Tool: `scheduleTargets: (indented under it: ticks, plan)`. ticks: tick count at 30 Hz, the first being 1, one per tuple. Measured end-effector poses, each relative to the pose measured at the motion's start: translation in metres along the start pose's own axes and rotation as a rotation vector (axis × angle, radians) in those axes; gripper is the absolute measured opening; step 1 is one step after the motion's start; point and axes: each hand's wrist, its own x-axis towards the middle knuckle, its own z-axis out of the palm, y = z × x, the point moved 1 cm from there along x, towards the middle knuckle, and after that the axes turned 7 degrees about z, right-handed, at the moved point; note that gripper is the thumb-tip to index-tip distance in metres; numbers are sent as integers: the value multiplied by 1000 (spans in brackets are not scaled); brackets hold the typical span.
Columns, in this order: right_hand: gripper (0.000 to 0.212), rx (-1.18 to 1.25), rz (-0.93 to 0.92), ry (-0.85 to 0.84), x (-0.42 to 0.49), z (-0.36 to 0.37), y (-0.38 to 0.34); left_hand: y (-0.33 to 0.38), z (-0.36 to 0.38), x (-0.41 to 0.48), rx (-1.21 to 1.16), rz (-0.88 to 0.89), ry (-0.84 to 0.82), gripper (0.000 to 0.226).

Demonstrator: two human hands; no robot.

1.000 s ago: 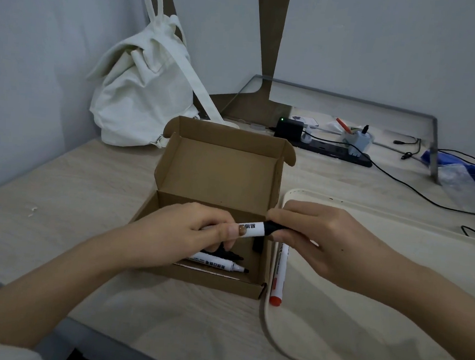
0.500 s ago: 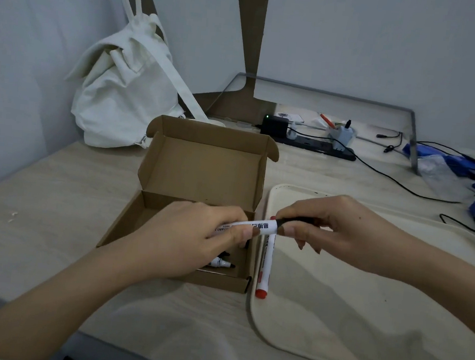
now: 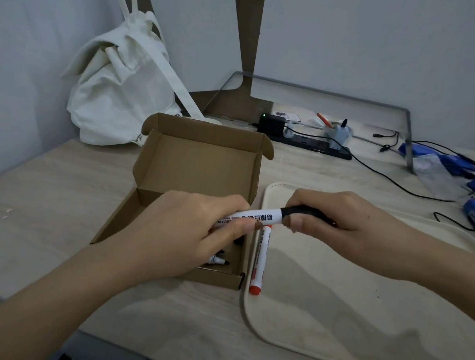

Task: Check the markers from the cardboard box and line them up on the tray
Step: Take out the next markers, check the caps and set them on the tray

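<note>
Left hand (image 3: 198,233): we close it around the white barrel of the black marker (image 3: 259,216), thumb and fingers wrapped over the printed end, above the cardboard box (image 3: 201,160).
Right hand (image 3: 335,216): we pinch the marker's black cap between thumb and forefinger, over the near-left corner of the tray (image 3: 333,315).
Marker in hand: it runs roughly level between our 2 hands, spanning the gap from box to tray.
Step, as we judge it: we are at the cap, either pulling it off or pressing it on; we cannot tell which.
Handling: we expect it to be light and stiff, with a smooth plastic barrel that could slip. The barrel's middle is the place to hold, the cap the place to pull, and a straight pull should keep the tip off our fingers.
Looks: white body with dark printed lettering, black cap, slim and cylindrical.
Red marker (image 3: 261,255): 1 already lies on the tray along its left edge, red end toward us.
Box contents: at least 1 more black-tipped marker (image 3: 218,261) shows beneath our left hand; the rest is hidden.
Surface (image 3: 45,193): pale wood grain, carrying box and tray side by side, nearly touching.
</note>
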Motion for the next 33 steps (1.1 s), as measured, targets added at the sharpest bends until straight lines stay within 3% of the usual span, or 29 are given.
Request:
scheduleTargets:
  ticks: [3,7,10,18,21,25,33]
  plan:
    - [29,199,62,-48,-3,2,2,10,-5,0,122,68,-11,33]
    - [34,643,253,-309,-5,8,11,16,-4,2,313,172,-13,32]
    - [40,717,371,-403,0,5,15,14,5,3,244,101,-4,33]
    - [65,713,431,-193,7,-6,17,9,33,12,-353,-282,106,37]
    - [53,775,400,-132,2,5,19,12,38,16,-564,-329,109,48]
    - [31,907,398,-11,1,19,19,14,52,22,-741,-380,120,29]
    - [29,1013,429,120,1,29,27,24,67,31,-922,-450,122,23]
